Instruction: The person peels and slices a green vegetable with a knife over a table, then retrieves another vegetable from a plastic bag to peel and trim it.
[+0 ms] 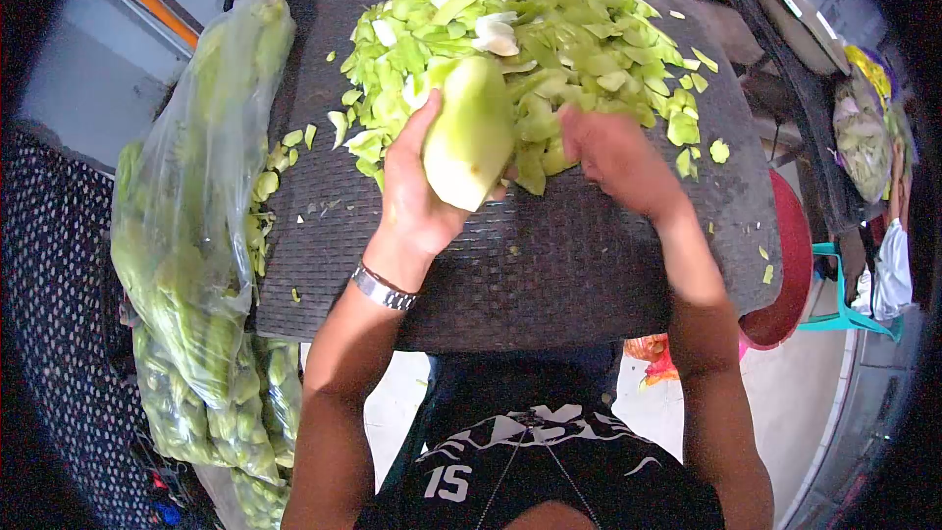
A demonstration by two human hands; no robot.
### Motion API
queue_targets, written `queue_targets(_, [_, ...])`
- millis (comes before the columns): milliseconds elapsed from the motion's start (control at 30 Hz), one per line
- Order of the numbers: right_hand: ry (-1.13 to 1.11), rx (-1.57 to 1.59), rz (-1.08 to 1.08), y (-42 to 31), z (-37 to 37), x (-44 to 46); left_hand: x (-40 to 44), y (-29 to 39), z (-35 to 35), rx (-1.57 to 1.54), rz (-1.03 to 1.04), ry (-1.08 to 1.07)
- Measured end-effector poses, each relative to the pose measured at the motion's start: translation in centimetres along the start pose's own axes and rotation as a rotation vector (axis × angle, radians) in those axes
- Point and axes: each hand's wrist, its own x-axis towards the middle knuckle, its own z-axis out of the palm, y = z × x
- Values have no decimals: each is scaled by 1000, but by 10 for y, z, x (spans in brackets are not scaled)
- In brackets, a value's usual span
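Observation:
A large pale green vegetable (471, 132), its surface smooth and light, rests in my left hand (417, 182), with the thumb along its left side and fingers underneath. To its right, my right hand (623, 157) is curled and smeared by motion; whatever it may hold cannot be made out. Behind both hands a big heap of green peelings (579, 49) covers the far part of the dark woven table (510, 285). A few whitish pieces (496, 34) lie on top of the heap.
Clear plastic bags of green vegetables (196, 226) stand along the table's left side. At the right are a red round container (785, 275), a teal stool (849, 319) and a bagged bundle (865, 128). Loose peel bits (719, 150) lie near the right edge.

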Motion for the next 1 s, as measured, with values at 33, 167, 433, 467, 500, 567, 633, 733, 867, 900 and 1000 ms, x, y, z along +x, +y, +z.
queue_targets(33, [5,-136,-32,-13,4,-1,1,-3,-5,13,10,-21])
queue_targets(167, [-18,-449,-131,-46,12,-15,6,-13,-15,0,-51,-52])
queue_targets(433, [57,-572,-128,-25,-9,-6,-6,-13,-2,-30,24,-66])
queue_targets(467, [92,-630,-120,-19,-15,-4,-5,-12,-2,-41,13,-27])
queue_targets(500, [126,-689,-112,-15,-21,-4,-2,-10,-3,-54,4,13])
queue_targets(567, [158,-752,130,-12,-38,-2,3,-3,-7,-19,-50,-27])
queue_targets(633, [247,-842,350,-2,-63,3,-1,1,-4,-17,-87,-71])
queue_targets(733, [151,-598,563,-1,-64,7,0,0,4,-44,-45,17])
queue_targets(867, [186,-99,310,7,-49,6,0,1,-1,-21,18,20])
queue_targets(900, [184,181,314,1,-45,4,2,-2,-1,-17,46,46])
queue_targets(1000, [-218,1099,378,-9,-30,1,5,-6,-4,-27,99,114])
